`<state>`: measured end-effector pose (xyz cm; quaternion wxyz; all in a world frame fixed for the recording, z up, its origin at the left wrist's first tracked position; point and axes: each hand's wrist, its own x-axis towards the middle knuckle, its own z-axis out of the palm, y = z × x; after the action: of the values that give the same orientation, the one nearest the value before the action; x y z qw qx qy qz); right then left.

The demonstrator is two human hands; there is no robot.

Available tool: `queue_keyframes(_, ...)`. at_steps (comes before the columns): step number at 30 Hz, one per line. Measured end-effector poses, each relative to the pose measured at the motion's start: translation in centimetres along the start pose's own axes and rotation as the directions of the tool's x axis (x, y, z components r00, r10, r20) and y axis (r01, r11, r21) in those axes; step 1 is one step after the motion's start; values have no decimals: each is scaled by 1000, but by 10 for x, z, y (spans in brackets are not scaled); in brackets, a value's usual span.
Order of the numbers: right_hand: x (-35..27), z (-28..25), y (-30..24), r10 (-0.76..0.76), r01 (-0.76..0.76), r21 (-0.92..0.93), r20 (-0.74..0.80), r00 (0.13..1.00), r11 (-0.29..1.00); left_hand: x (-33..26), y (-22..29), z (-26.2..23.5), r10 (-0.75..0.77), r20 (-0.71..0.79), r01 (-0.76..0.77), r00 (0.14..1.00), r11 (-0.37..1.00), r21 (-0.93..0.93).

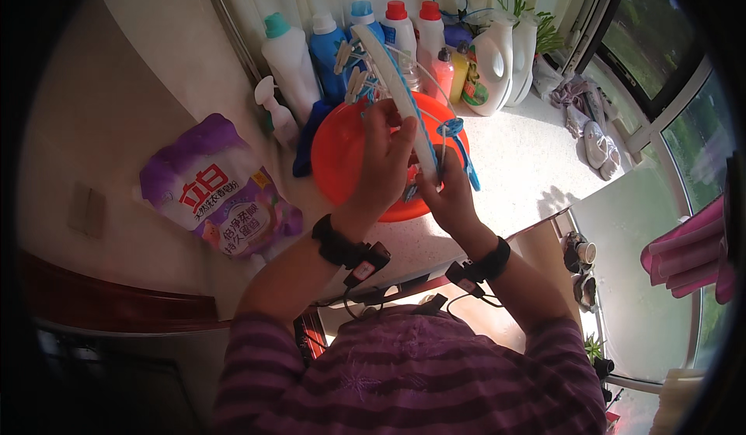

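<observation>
While two hands (385,167) grip one peg hanger (404,93); one orange basin (334,155) beneath.

back of counter: a row of detergent bottles (353,46) and white jugs (497,62) walls it off
left: purple refill bag (221,190) and small spray bottle (273,112) crowd the counter
middle: orange basin (342,163) fills it, clip hanger (396,85) held above
right: bare counter (521,171) gives open passage, up to shoes (600,146) near the window
</observation>
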<state>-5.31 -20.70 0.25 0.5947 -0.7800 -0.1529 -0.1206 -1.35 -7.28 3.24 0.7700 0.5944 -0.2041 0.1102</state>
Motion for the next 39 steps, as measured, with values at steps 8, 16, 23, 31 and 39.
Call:
queue_keyframes(8,44,-46,28,-25,133,477,-227,974,869,14,-26,-74,177,-37,-172,984,980,103)
queue_keyframes(16,55,-75,54,200,-24,697,-173,964,717,-9,-101,-175,140,-245,17,959,837,546)
queue_keyframes(23,65,-79,70,251,-57,746,-150,956,664,-19,-112,-165,246,-151,-67,957,699,712)
queue_keyframes(31,69,-88,82,246,-61,728,-150,958,683,-21,-105,-156,296,-92,-88,951,541,836)
queue_keyframes(39,74,-92,91,278,-38,755,-193,941,655,-24,-101,-153,319,-64,-97,946,464,881)
